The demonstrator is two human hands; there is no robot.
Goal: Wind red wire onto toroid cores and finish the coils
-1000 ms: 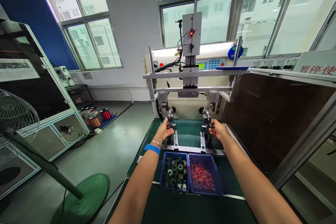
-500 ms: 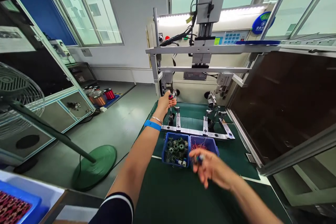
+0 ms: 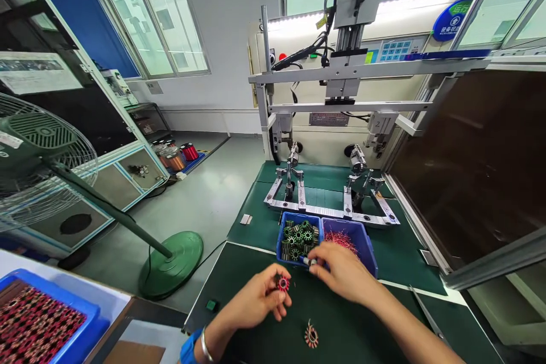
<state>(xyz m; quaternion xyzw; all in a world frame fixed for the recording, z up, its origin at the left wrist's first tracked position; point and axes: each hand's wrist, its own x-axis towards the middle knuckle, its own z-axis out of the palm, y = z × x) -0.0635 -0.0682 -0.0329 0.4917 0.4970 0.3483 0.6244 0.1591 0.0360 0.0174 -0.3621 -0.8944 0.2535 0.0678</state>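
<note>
Between the fingers of my left hand (image 3: 265, 297) is a small red wound stator (image 3: 283, 283), its toothed ring facing up toward me. My right hand (image 3: 341, 270) reaches over the front rim of a blue bin (image 3: 279, 237). Its thumb and fingers close on a small blue-and-white cylinder (image 3: 310, 261), partly hidden by the fingertips. Green-edged stator cores (image 3: 301, 234) fill that bin. Beside it, a second blue bin (image 3: 367, 244) holds red wire scraps (image 3: 340, 240). Nearer to me, a copper-coloured wound stator (image 3: 311, 335) lies on the green mat.
Behind the bins stands a metal fixture (image 3: 322, 211) under the winding machine's frame (image 3: 350, 74). Tweezers (image 3: 429, 313) lie at the right. A tray of red stators (image 3: 38, 318) is at lower left, with a fan (image 3: 42, 131) above it. A small green block (image 3: 211, 305) sits on the mat.
My left hand has come back from the fixture's left post, bringing the red stator down over the mat. My right hand has moved slightly up to the bin's front edge.
</note>
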